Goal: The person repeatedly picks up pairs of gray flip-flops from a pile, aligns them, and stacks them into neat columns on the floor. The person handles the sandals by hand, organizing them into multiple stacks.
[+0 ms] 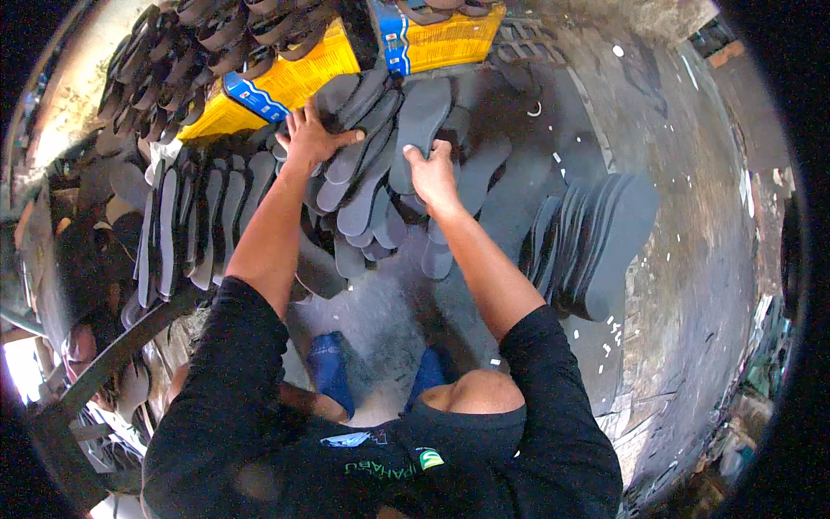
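Grey shoe soles lie in a loose, overlapping pile [367,186] in front of me. My right hand [434,180] grips the lower part of one grey sole [424,112], its thumb on the top face and the other fingers mostly hidden. Over the left part of the pile, my left hand [313,138] has its fingers and thumb spread and holds nothing. It is nearest to the soles and the yellow box behind them; whether it touches them I cannot tell.
Standing soles form a row [203,221] on the left and a fanned stack [596,246] on the right. Behind the pile are two yellow-and-blue boxes [316,65] [445,43] with dark sandals on top. White scraps dot the worn floor [683,277] at right.
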